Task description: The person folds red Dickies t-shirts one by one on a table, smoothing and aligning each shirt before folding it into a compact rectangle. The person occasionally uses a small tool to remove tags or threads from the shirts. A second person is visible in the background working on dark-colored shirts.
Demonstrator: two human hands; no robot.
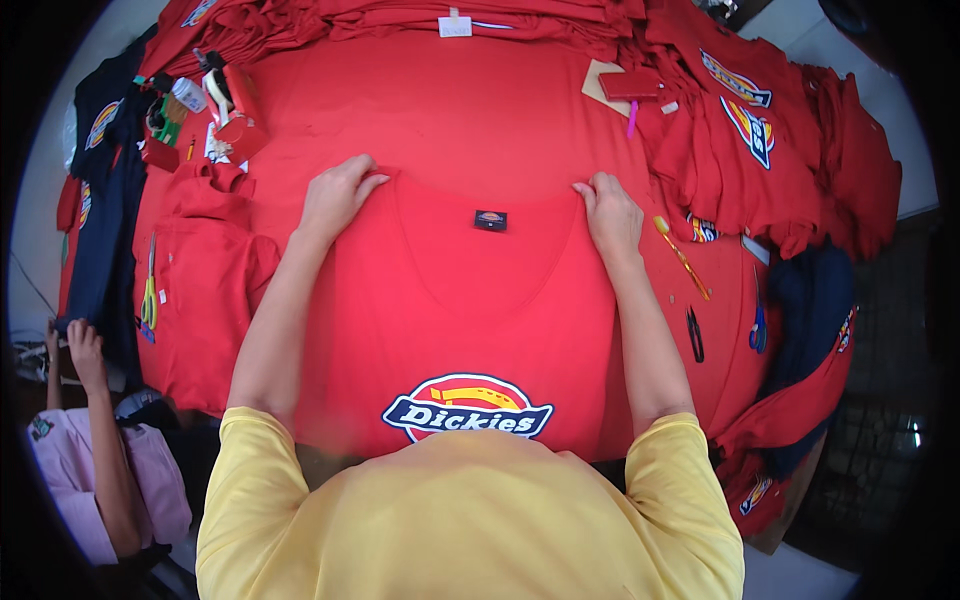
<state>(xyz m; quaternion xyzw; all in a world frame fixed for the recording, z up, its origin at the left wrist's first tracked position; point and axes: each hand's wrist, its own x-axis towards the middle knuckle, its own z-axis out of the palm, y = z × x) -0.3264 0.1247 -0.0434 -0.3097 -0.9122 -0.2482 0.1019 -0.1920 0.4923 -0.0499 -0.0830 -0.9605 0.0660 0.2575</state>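
A red T-shirt lies spread on the red-covered table in front of me, its wide neckline toward the far side. A small black label sits inside the neck, and a printed logo crosses the chest close to my body. At the left shoulder, my left hand pinches the cloth between thumb and fingers. My right hand grips the right shoulder the same way. Between the two hands the fabric is stretched fairly flat. My torso hides the shirt's lower part.
Far left stand a tape dispenser and small bottles. Yellow-handled scissors lie on red cloth at left. To the right are an orange pen, black thread snips and blue-handled scissors. Red shirts are heaped far right. A co-worker's hand shows lower left.
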